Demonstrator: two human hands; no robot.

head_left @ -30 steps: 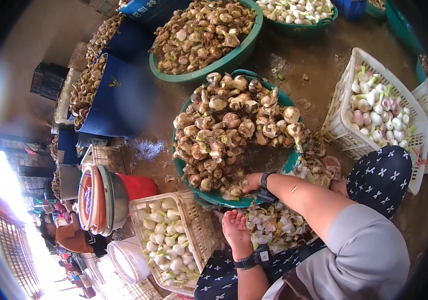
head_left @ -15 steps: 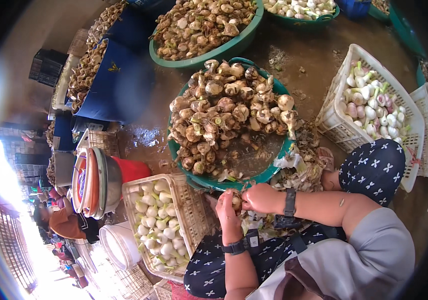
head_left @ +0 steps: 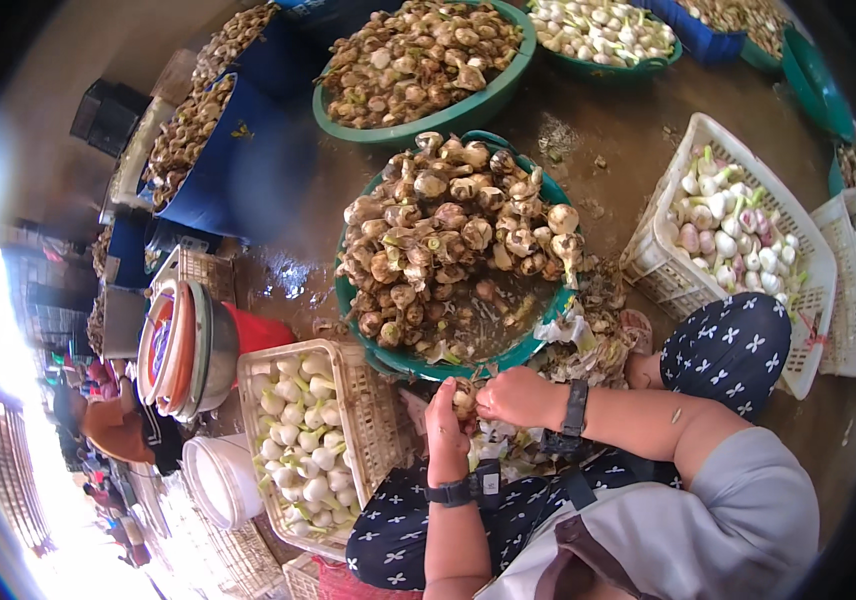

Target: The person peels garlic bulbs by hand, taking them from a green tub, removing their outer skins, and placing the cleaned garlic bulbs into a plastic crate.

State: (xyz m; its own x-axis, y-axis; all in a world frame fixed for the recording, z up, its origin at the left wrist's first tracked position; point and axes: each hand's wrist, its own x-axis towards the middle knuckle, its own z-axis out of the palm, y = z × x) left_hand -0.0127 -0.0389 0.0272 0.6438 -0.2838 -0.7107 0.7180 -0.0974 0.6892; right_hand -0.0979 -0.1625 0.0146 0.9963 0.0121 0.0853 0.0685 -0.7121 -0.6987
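Note:
My left hand [head_left: 445, 430] is closed around a brownish garlic bulb [head_left: 464, 399], held just off the near rim of a green tub. My right hand [head_left: 520, 398] is closed too, its fingers pinched against the bulb's right side; whether a tool is in them is hidden. The green tub [head_left: 508, 362] is heaped with dirty, unpeeled garlic bulbs [head_left: 453, 225], leaving its near right part lower. Beneath my hands, loose papery garlic skins [head_left: 508, 448] lie between my legs, with more skins [head_left: 598, 345] piled to the right of the tub.
A pale crate [head_left: 373, 400] of peeled white bulbs stands left; another crate [head_left: 648, 262] of peeled bulbs is at the right. Beyond are a larger green tub [head_left: 428, 122] and a blue bin [head_left: 220, 165] of garlic. Stacked basins [head_left: 210, 345] and a white bucket [head_left: 223, 480] stand left.
The whole view has shifted slightly. Both hands stay together at the garlic bulb, with the right fingers a little differently placed against it.

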